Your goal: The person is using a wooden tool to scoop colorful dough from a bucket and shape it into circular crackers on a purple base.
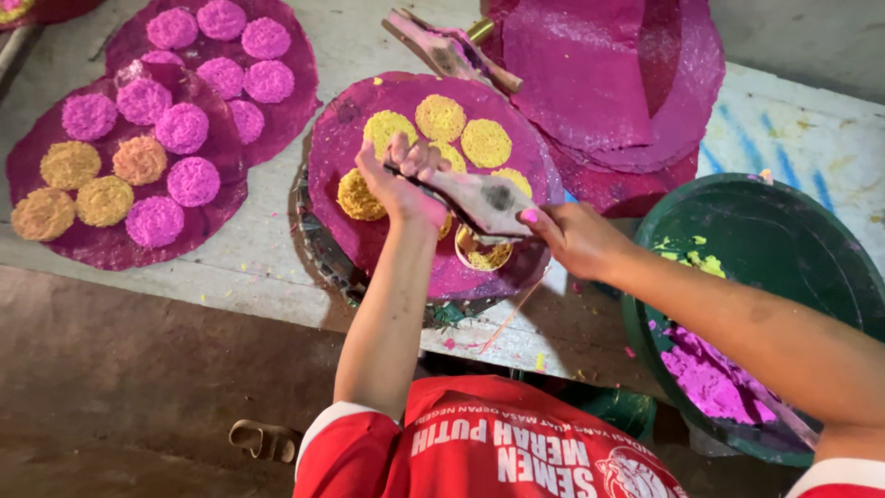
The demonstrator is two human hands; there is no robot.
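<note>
Head view: I see my left hand [398,189] and right hand [573,238], fingers clamped on either end of a flat wooden press [479,198], keeping it level over the magenta tray [336,148]. Beneath it sits a small cup [481,256]; beyond lie yellow discs [441,117].
</note>
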